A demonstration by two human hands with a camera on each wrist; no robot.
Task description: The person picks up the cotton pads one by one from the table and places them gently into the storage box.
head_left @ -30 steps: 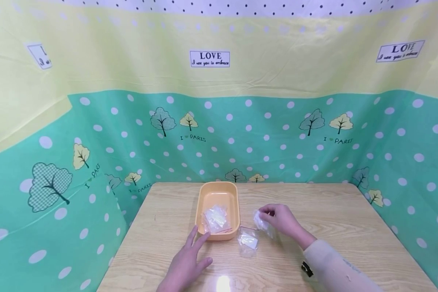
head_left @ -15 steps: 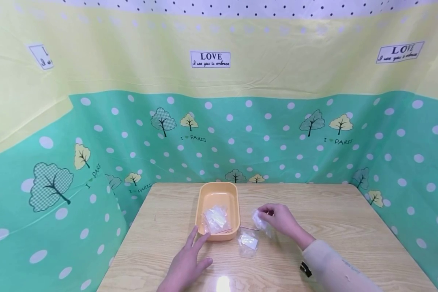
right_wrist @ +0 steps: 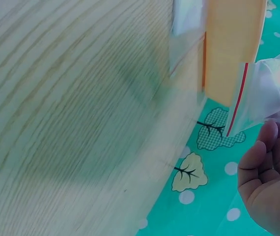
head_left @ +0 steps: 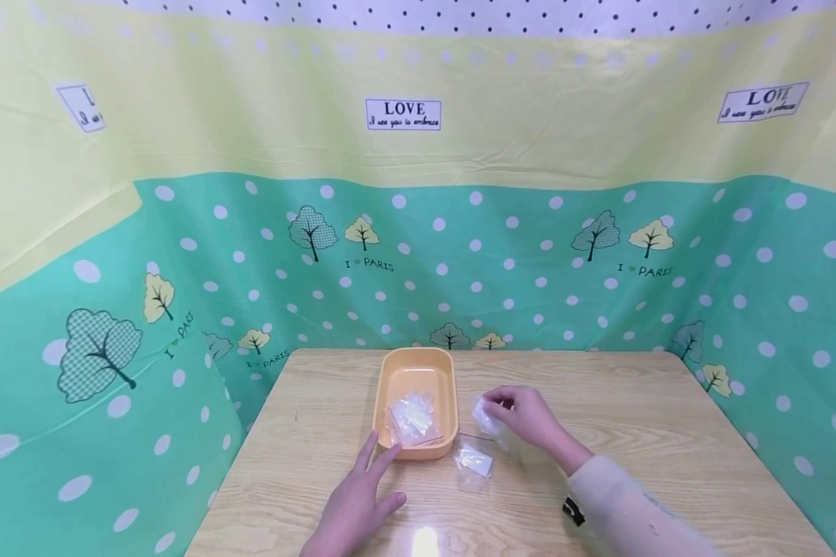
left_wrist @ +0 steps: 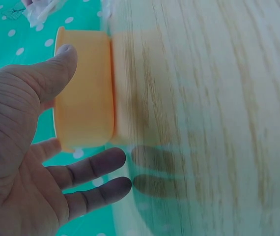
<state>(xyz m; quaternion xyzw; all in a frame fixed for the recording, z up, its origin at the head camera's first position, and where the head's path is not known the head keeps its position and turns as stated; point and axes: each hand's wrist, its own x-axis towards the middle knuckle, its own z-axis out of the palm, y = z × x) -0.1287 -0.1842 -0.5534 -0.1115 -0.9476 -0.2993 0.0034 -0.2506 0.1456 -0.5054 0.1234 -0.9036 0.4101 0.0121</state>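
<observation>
My right hand (head_left: 525, 418) pinches a clear zip-lock bag (head_left: 485, 418) above the table, to the right of an orange plastic box (head_left: 450, 371). In the right wrist view the held zip-lock bag (right_wrist: 260, 93) shows a red seal strip along one edge. Inside the box, toward its near end, lies bagged white material (head_left: 412, 418). Another zip-lock bag (head_left: 474, 460) with a white piece in it rests on the table beside the box. My left hand (head_left: 355, 499) is spread at the box's near left corner, its thumb and fingers apart in the left wrist view.
The wooden table (head_left: 306, 433) reaches back to a green dotted curtain (head_left: 474, 271), which also hangs at both sides. A black band (head_left: 573, 511) shows by the right sleeve (head_left: 627, 503).
My right hand has moved a little to the left with the zip-lock bag, closer to the box. The left hand, the box and the bag on the table stay in place.
</observation>
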